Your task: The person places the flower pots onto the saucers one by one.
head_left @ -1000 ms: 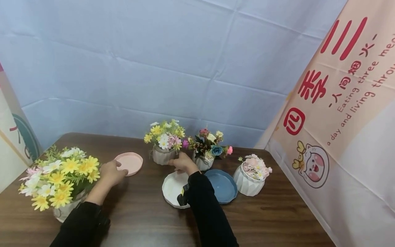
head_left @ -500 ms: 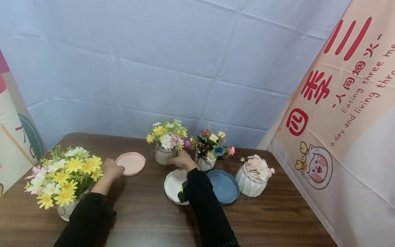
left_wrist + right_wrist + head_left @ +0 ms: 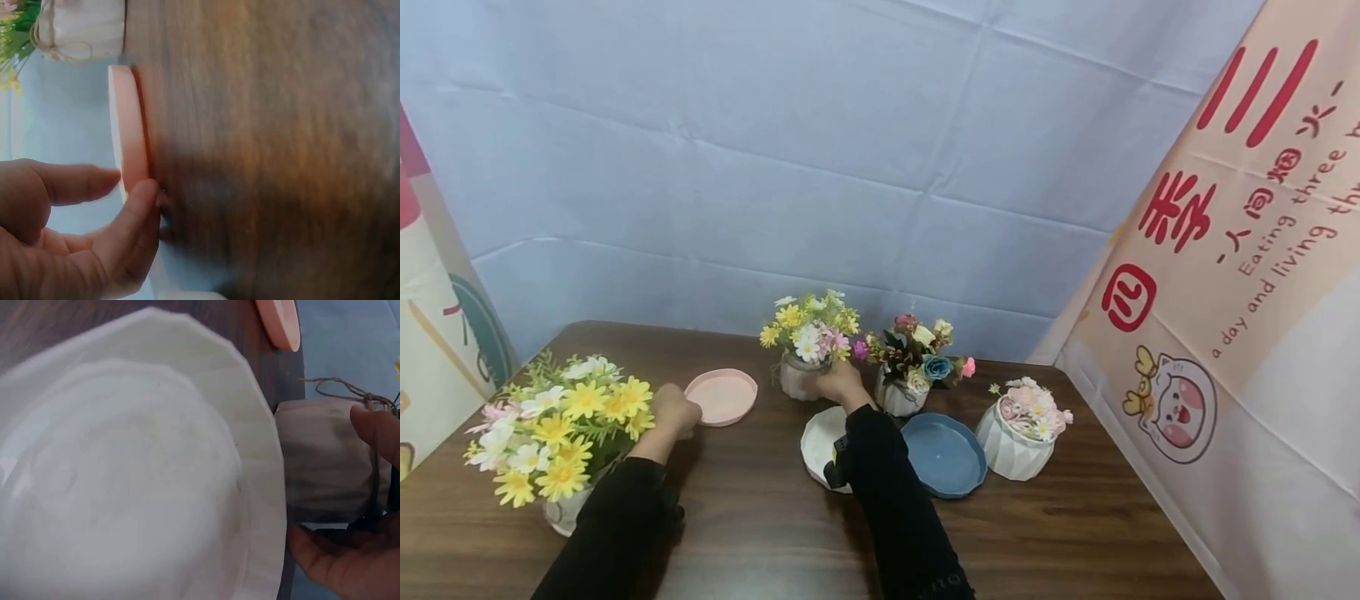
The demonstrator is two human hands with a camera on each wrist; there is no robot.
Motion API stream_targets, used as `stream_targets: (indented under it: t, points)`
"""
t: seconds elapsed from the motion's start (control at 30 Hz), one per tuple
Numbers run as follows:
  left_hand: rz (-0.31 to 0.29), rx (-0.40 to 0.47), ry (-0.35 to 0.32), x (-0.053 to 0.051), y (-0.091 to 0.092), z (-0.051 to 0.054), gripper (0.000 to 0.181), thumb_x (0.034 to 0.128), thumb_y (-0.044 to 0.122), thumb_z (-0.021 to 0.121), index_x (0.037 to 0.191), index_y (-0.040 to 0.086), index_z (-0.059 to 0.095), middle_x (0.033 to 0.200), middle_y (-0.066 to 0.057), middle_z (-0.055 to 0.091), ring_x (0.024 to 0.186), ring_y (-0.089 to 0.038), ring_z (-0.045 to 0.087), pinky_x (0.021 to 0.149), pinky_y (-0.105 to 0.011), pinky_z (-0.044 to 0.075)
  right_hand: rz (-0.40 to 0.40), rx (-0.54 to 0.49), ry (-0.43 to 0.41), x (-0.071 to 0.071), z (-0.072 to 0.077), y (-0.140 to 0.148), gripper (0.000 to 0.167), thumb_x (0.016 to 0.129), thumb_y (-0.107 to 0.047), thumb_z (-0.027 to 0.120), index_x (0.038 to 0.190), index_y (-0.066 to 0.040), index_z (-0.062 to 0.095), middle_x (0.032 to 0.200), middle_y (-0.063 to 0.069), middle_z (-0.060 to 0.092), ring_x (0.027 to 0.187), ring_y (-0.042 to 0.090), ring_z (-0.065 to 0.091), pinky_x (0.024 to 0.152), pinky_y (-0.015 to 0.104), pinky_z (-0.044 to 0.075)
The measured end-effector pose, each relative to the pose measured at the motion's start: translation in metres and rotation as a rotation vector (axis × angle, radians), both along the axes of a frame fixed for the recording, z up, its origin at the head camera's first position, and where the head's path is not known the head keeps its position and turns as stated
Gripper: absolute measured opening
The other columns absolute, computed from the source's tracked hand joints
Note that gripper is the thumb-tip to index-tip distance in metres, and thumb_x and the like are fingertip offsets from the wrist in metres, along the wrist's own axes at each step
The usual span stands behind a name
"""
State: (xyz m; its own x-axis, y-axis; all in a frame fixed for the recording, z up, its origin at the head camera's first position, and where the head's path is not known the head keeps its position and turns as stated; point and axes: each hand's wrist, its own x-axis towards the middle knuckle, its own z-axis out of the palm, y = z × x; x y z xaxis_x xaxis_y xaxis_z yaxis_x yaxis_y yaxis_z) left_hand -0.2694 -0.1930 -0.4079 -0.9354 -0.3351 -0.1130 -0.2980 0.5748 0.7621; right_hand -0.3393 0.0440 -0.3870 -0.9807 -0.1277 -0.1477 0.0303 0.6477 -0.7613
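Right now, we are pinching the rim of the pink saucer (image 3: pixel 722 397) between the thumb and fingers of our left hand (image 3: pixel 675 410); the saucer is sitting towards the back of the dark wooden desk (image 3: pixel 760 533), left of the other 2 saucers. With our right hand (image 3: pixel 838 383), we are gripping the small twine-tied pot (image 3: pixel 796 377), thumb and fingers pressing on its sides. It is standing upright behind the white saucer (image 3: pixel 822 446), bearing yellow, white and pink flowers (image 3: pixel 808 332). Just right of it, a pot of roses (image 3: pixel 901 398) is standing near the back edge. Our right sleeve (image 3: pixel 895 500) is passing over the white saucer, and the blue saucer (image 3: pixel 946 457) is lying to its right, with a white faceted pot (image 3: pixel 1017 446) of pale pink blooms just beyond. Beside our left forearm, 1 large flower pot (image 3: pixel 567 510) is carrying yellow daisies (image 3: pixel 576 429) that are spreading wide.
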Motion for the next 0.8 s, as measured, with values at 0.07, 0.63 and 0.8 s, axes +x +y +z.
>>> stream_targets:
  t: [0.07, 0.63, 0.8]
  points:
    - [0.020, 0.073, -0.018, -0.001, -0.001, -0.001, 0.039, 0.0705, -0.011, 0.054, 0.102, -0.031, 0.040, 0.091, -0.038, 0.046, 0.049, -0.024, 0.056, 0.044, -0.025, 0.051, -0.012, -0.041, 0.003, 0.001, 0.000, -0.003, 0.068, 0.077, -0.034, 0.074, 0.130, 0.001, 0.050, 0.125, 0.018, 0.053, 0.114, 0.033, 0.049, 0.091, 0.042, 0.043]
    - [0.033, 0.218, 0.048, -0.003, -0.004, -0.011, 0.047, 0.0635, -0.010, 0.057, 0.100, -0.033, 0.038, 0.082, -0.036, 0.046, 0.044, -0.020, 0.054, 0.044, -0.029, 0.052, -0.149, -0.019, 0.082, -0.003, -0.006, -0.014, 0.070, 0.067, -0.032, 0.083, 0.122, 0.003, 0.057, 0.124, 0.021, 0.053, 0.111, 0.034, 0.051, 0.088, 0.038, 0.046]
    - [0.036, 0.155, 0.047, -0.004, -0.005, -0.012, 0.045, 0.0614, -0.011, 0.058, 0.097, -0.032, 0.042, 0.076, -0.029, 0.045, 0.049, -0.022, 0.053, 0.044, -0.027, 0.050, -0.166, 0.008, 0.093, -0.002, -0.004, -0.014, 0.067, 0.068, -0.036, 0.082, 0.116, 0.004, 0.061, 0.124, 0.024, 0.052, 0.108, 0.034, 0.054, 0.087, 0.038, 0.047]
